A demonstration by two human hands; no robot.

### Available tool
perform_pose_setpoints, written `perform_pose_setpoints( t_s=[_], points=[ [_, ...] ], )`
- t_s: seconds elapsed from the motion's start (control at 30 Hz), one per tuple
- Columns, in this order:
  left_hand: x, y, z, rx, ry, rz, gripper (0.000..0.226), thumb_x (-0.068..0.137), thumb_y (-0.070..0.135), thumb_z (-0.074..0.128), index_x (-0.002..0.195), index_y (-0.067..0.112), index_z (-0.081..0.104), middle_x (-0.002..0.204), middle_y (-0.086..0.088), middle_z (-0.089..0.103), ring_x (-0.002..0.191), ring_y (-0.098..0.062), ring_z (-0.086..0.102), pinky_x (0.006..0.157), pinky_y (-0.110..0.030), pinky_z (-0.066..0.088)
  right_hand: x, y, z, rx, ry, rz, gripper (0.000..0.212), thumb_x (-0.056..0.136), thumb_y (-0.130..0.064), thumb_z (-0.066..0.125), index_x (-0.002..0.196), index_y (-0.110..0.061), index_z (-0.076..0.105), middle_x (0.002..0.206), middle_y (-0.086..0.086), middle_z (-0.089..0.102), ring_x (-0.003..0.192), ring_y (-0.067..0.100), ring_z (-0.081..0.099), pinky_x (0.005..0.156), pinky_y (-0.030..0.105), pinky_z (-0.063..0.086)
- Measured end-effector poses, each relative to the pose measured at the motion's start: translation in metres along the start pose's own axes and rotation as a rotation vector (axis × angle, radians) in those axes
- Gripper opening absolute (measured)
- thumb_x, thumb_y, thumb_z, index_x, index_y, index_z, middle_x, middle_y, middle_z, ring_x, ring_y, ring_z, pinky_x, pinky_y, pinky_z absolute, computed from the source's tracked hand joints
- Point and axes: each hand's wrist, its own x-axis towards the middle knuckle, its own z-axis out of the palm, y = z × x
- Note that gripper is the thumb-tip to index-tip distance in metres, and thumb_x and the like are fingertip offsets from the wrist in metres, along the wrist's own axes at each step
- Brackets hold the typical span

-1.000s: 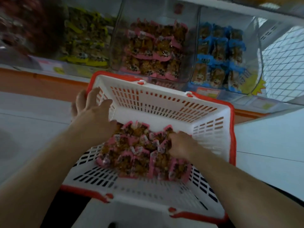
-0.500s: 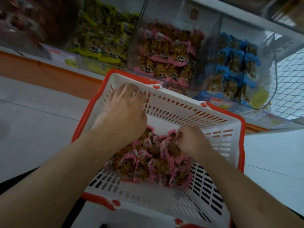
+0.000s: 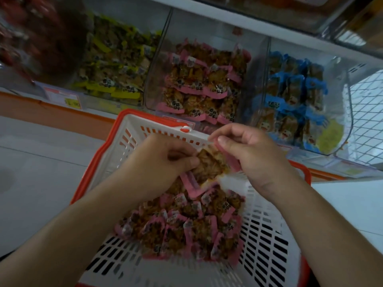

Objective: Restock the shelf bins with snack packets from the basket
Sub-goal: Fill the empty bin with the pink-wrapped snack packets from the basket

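A white basket with an orange rim (image 3: 128, 133) sits below the shelf and holds a heap of pink-edged snack packets (image 3: 186, 230). Above that heap, my left hand (image 3: 163, 162) and my right hand (image 3: 248, 150) both pinch a bunch of pink snack packets (image 3: 209, 164), lifted over the basket's far half. Straight behind the basket stands the clear shelf bin of pink packets (image 3: 199, 83), partly filled.
A bin of yellow packets (image 3: 116, 69) stands left of the pink bin and a bin of blue packets (image 3: 294, 98) to its right. A wire mesh panel (image 3: 366, 112) is at the far right. White floor lies on both sides of the basket.
My right hand has come up out of the heap with packets. My left hand left the basket's far rim and took hold of the same bunch. The view moved closer to the shelf.
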Motion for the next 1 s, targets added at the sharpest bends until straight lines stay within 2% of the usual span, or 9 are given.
perform_pose_setpoints(
  t_s=[0.17,0.27,0.37,0.47,0.6,0.7,0.77,0.87,1.0],
  points=[
    [0.004,0.007,0.002,-0.199,0.088,-0.079,0.007,0.093,0.031,0.074,0.100,0.032,0.075,0.083,0.010,0.077,0.073,-0.013,0.075,0.073,-0.037,0.061,-0.001,-0.006,-0.012,0.081,0.082,-0.072,0.019,0.100,-0.009,0.070,0.095,-0.024,0.080,0.093,-0.004,0.080,0.092,0.010,0.075,0.084,0.028,0.062],
    [0.009,0.006,0.004,-0.149,0.205,-0.185,0.028,0.091,0.050,0.071,0.105,0.026,0.070,0.087,0.013,0.076,0.074,-0.010,0.075,0.071,-0.036,0.063,-0.009,-0.011,-0.014,0.026,0.184,-0.220,0.018,0.100,-0.011,0.071,0.096,-0.027,0.080,0.093,-0.008,0.079,0.091,0.009,0.075,0.080,0.025,0.061],
    [0.010,0.013,0.004,-0.599,0.043,-0.340,0.049,0.095,0.051,0.062,0.109,0.005,0.073,0.094,-0.011,0.079,0.086,-0.032,0.078,0.080,-0.047,0.062,-0.019,-0.014,-0.007,-0.135,0.143,-0.358,0.017,0.099,-0.016,0.072,0.101,-0.030,0.080,0.095,-0.018,0.077,0.094,0.003,0.073,0.078,0.022,0.060],
    [0.008,0.013,0.001,-0.694,-0.088,-0.218,0.037,0.089,0.034,0.066,0.108,0.004,0.077,0.104,-0.019,0.078,0.098,-0.035,0.076,0.083,-0.042,0.062,-0.023,-0.008,0.003,-0.339,-0.006,-0.441,0.015,0.098,-0.021,0.075,0.108,-0.030,0.082,0.102,-0.022,0.076,0.100,-0.003,0.070,0.086,0.022,0.057],
    [0.009,0.008,-0.002,-0.670,-0.051,-0.154,0.021,0.092,0.002,0.065,0.110,0.003,0.076,0.104,-0.018,0.078,0.097,-0.033,0.076,0.079,-0.033,0.063,-0.022,-0.013,-0.008,-0.172,-0.115,-0.324,0.016,0.101,-0.024,0.069,0.109,-0.029,0.082,0.099,-0.018,0.079,0.100,0.003,0.073,0.087,0.025,0.059],
    [0.008,0.012,-0.003,-0.662,0.027,-0.136,0.025,0.095,-0.001,0.064,0.119,0.006,0.069,0.099,-0.016,0.079,0.096,-0.031,0.077,0.079,-0.035,0.064,-0.018,-0.016,-0.014,-0.045,0.137,-0.354,0.020,0.104,-0.014,0.062,0.100,-0.023,0.080,0.084,-0.009,0.076,0.084,0.016,0.074,0.075,0.037,0.061],
    [0.007,0.014,-0.003,-0.639,0.090,-0.121,0.031,0.095,0.002,0.067,0.123,0.013,0.059,0.094,-0.014,0.079,0.091,-0.030,0.078,0.079,-0.037,0.064,-0.011,-0.011,-0.016,-0.082,0.325,-0.305,0.020,0.104,-0.014,0.063,0.097,-0.028,0.076,0.081,-0.009,0.070,0.078,0.015,0.069,0.068,0.036,0.058],
    [0.007,0.016,-0.003,-0.528,0.164,-0.086,0.028,0.096,0.003,0.068,0.116,0.019,0.056,0.091,-0.010,0.080,0.086,-0.025,0.078,0.076,-0.034,0.064,-0.004,-0.004,-0.020,-0.286,0.451,-0.207,0.019,0.098,-0.012,0.067,0.105,-0.030,0.066,0.096,-0.014,0.062,0.090,0.005,0.062,0.073,0.015,0.050],
    [0.010,0.016,-0.004,-0.374,0.213,-0.070,0.020,0.092,0.005,0.074,0.105,0.020,0.070,0.099,0.006,0.079,0.088,-0.015,0.077,0.074,-0.032,0.064,-0.002,0.001,-0.019,-0.639,0.346,0.017,0.038,0.097,-0.023,0.069,0.130,-0.028,0.053,0.133,-0.005,0.041,0.097,0.005,0.048,0.070,0.012,0.037]
  ],
)
